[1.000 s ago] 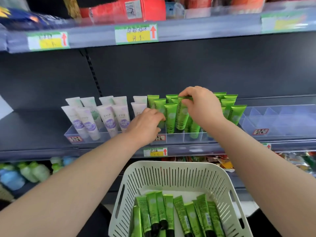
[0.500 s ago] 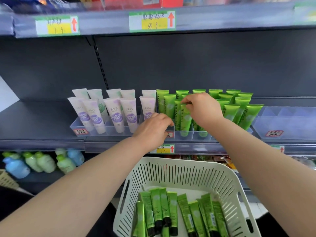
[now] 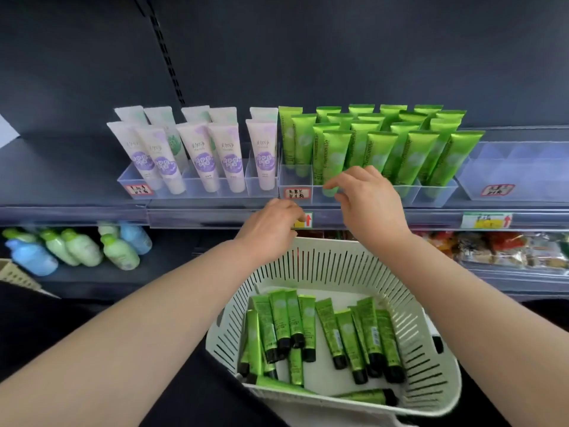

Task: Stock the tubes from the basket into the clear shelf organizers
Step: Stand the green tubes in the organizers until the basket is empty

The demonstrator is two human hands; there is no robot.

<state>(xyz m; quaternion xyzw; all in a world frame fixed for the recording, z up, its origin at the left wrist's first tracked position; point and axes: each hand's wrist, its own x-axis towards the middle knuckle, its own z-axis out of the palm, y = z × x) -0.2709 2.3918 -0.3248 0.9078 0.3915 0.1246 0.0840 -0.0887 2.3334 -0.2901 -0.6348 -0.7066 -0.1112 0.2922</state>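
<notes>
Hovers with right grip [image 3: 366, 204] slack, empty, before shelved green tubes [image 3: 375, 149] in clear organizer [image 3: 431, 197]; left grip [image 3: 271, 224] loosely curled, empty, over basket [image 3: 323, 263].

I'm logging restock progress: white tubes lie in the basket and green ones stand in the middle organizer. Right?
Not quite. The head view shows green tubes lying in the basket, not white ones. Other green tubes do stand in the middle organizer.
</notes>
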